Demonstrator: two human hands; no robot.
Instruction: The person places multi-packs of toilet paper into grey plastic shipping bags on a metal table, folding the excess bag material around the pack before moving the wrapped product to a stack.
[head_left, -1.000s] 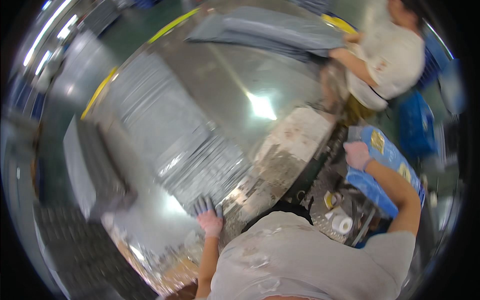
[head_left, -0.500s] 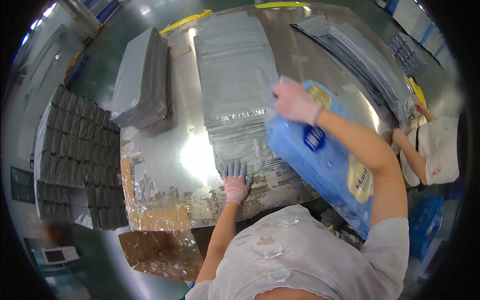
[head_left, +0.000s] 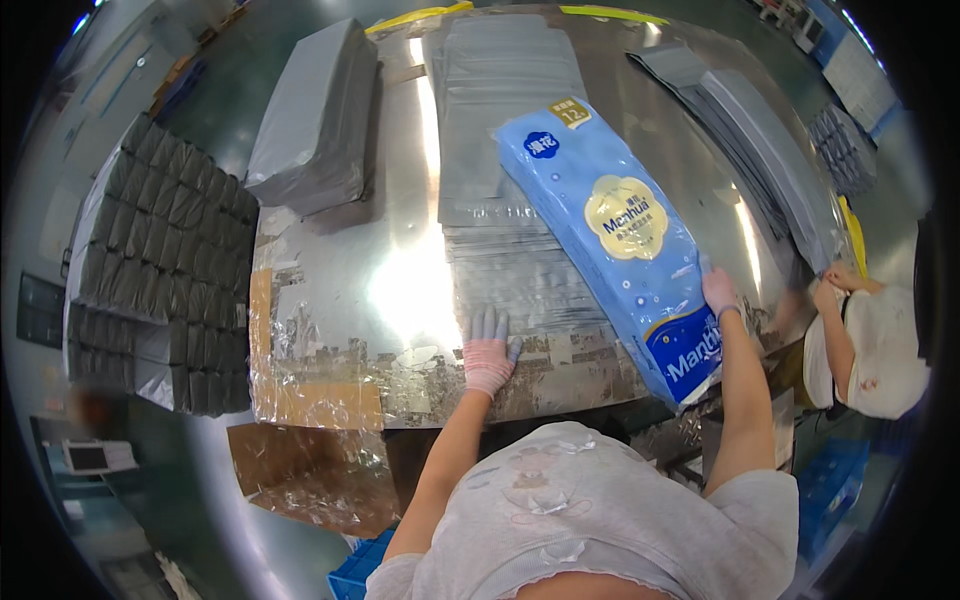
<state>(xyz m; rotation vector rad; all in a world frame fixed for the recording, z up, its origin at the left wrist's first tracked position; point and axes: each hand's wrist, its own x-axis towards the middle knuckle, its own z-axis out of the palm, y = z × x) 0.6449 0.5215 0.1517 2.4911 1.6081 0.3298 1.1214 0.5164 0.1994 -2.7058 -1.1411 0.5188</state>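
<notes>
The metal counter (head_left: 325,275) spreads across the view. From the view's centre, overlapping grey bags (head_left: 500,180) lie toward twelve o'clock; a blue package (head_left: 625,235) lies toward two, partly over them. A grey wrapped block (head_left: 308,120) sits between ten and eleven. At six, the left hand (head_left: 490,360) is flat, fingers extended, at the bags' near end. At three, the right hand (head_left: 719,291) touches the package's right edge; whether it grips, I cannot tell.

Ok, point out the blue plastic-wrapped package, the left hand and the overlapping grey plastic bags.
Blue plastic-wrapped package (head_left: 612,252): head view, on its broad upper face.
Left hand (head_left: 487,362): head view, on the glove's back.
Overlapping grey plastic bags (head_left: 478,165): head view, on the uncovered top surface.
</notes>
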